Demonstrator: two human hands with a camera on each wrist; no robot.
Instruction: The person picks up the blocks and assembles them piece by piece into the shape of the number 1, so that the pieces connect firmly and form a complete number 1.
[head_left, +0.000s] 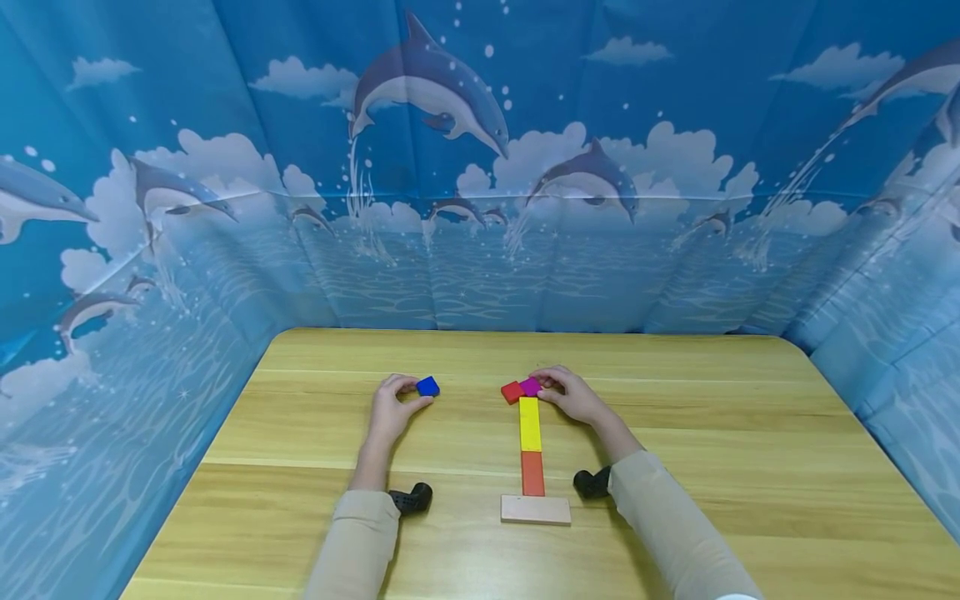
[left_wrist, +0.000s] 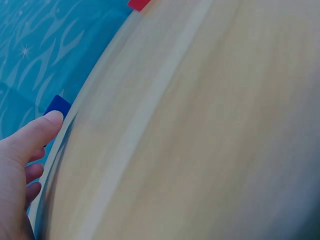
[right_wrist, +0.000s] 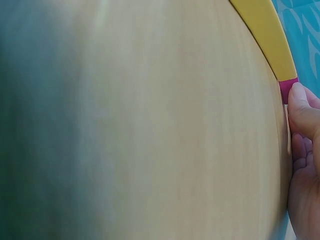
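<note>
In the head view my left hand point(head_left: 390, 410) pinches a blue square block point(head_left: 428, 387) between thumb and fingers, left of the row of blocks. My right hand point(head_left: 573, 398) pinches a magenta block point(head_left: 530, 387) at the far end of a long yellow block point(head_left: 529, 423). Touching the magenta one on its left is a tilted red block point(head_left: 512, 392). The right wrist view has the thumb on the magenta block point(right_wrist: 286, 91), up against the yellow block's end. In the left wrist view, the thumb lies on the blue block point(left_wrist: 58, 105).
An orange-red block point(head_left: 532, 473) continues the line from the yellow one towards me. Crosswise at its near end lies a pale wooden block point(head_left: 536, 510). All stand on a wooden table point(head_left: 300, 433), with a dolphin-printed curtain point(head_left: 480, 275) behind it. Black devices point(head_left: 412, 498) are at both wrists.
</note>
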